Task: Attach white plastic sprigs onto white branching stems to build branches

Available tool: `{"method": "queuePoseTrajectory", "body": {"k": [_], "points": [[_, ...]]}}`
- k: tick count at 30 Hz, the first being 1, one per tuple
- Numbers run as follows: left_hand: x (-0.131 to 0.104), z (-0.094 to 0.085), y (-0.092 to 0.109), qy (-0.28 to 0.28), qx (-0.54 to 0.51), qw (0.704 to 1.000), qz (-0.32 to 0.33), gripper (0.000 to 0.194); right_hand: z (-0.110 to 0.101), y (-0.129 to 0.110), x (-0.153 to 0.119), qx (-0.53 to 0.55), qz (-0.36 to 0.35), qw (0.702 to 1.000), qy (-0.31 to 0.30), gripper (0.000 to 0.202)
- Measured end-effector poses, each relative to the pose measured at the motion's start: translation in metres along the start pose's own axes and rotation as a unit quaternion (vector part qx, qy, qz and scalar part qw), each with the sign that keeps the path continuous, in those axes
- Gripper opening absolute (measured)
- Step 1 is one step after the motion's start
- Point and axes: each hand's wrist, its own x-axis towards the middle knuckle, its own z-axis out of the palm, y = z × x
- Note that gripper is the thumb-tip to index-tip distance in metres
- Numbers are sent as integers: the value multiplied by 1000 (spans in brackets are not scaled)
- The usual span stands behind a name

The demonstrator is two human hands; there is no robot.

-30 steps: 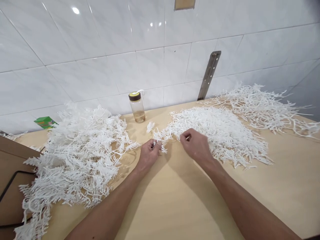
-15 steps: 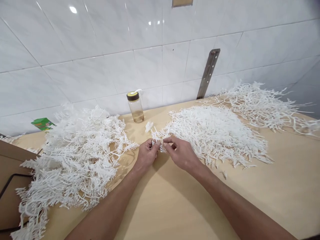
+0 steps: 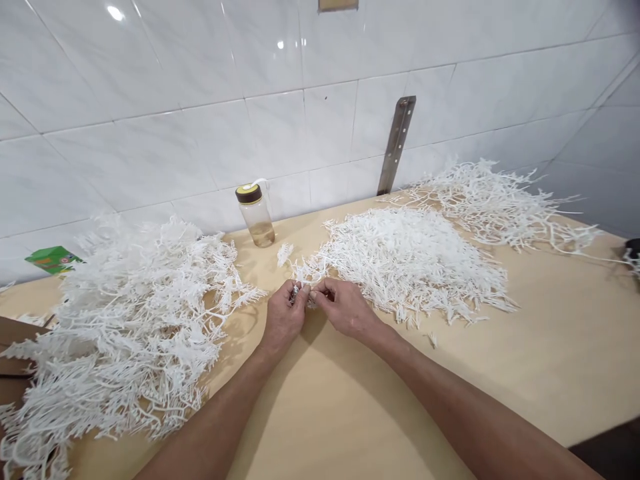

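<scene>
Close together above the table, my left hand (image 3: 287, 308) and my right hand (image 3: 345, 307) both pinch a white branched plastic piece (image 3: 305, 270). Its thin twigs stick out beyond the fingertips, and the gripped part is mostly hidden. To the right of my right hand spreads a pile of small white twig pieces (image 3: 405, 257). Left of my left hand rises a large tangled heap of white branched pieces (image 3: 135, 320). One small white sprig (image 3: 285, 254) lies just behind my hands, and another loose bit (image 3: 433, 341) lies in front of the right pile.
A clear bottle (image 3: 256, 217) with a dark and yellow lid stands near the tiled wall. Longer white branches (image 3: 500, 207) lie at the back right. A metal bracket (image 3: 397, 145) leans against the wall. A green packet (image 3: 52, 259) and a cardboard box (image 3: 15, 340) are at the left.
The whole view has shifted, so things sit farther left in the picture. My fingertips have drawn slightly closer together on the white branched piece.
</scene>
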Motion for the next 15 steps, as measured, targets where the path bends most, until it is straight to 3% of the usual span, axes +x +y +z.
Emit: {"method": "queuePoseTrajectory", "body": {"k": [8,15], "points": [[3,-2,-3,-13,49,999,5,30,3,12,0,-2,-57,998,3,16],[1,1,-3,30,116,993,18,28,18,5,0,-74,-23,996,36,14]]}}
